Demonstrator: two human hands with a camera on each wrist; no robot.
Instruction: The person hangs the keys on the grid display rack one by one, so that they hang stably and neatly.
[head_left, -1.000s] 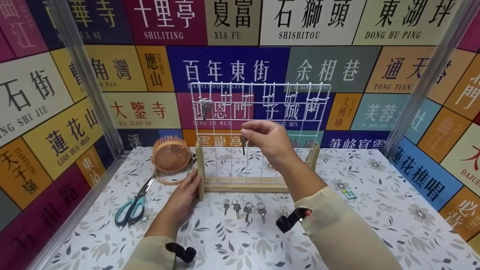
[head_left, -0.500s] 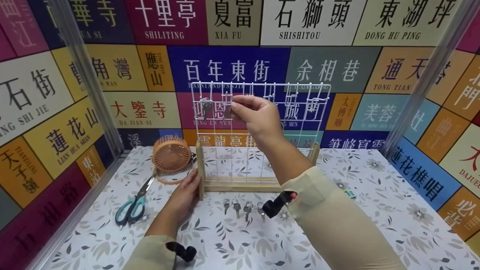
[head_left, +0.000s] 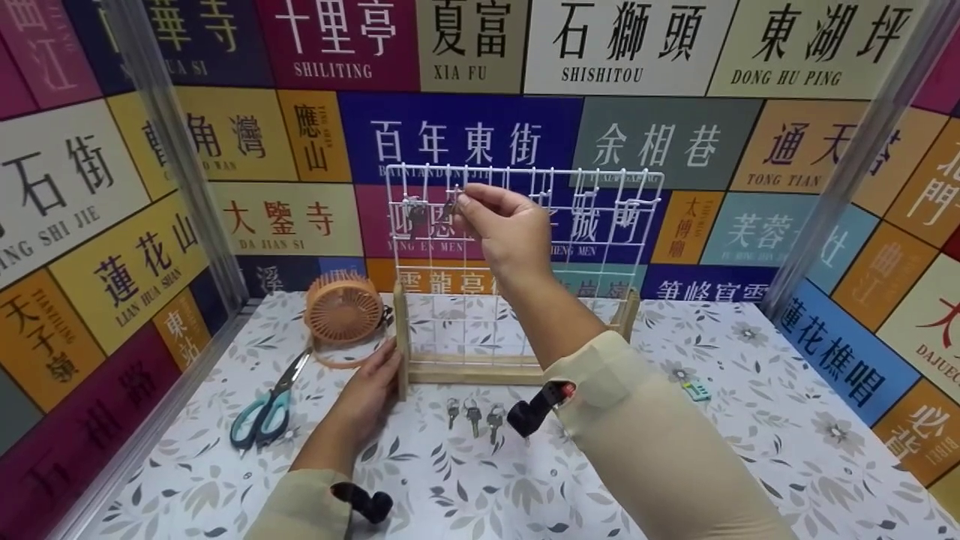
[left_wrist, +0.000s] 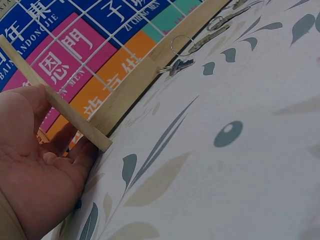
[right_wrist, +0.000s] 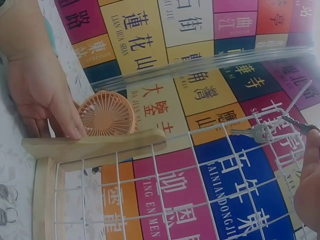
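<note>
My right hand [head_left: 510, 232] pinches a key [head_left: 450, 207] between thumb and fingertips, right at a hook near the top left of the white wire grid rack [head_left: 525, 171]. In the right wrist view this key [right_wrist: 300, 125] reaches toward a hook's end, partly hidden by the fingers. Another key [head_left: 412, 210] hangs from the leftmost hook. My left hand [head_left: 367, 394] touches the outer side of the rack's left wooden post [head_left: 401, 341] with extended fingers. On the table in front of the rack lie ringed keys [head_left: 472, 418], partly screened by the right wrist camera.
An orange fan [head_left: 343, 309] and scissors with teal handles [head_left: 261, 420] are left of the rack. Farther right on the patterned tabletop [head_left: 750, 390] is a small green and white item [head_left: 696, 389]. Walls covered with coloured signs enclose the table.
My right hand has risen and moved left with the key, from the grid's middle to the upper left hooks. The left hand has stayed against the post.
</note>
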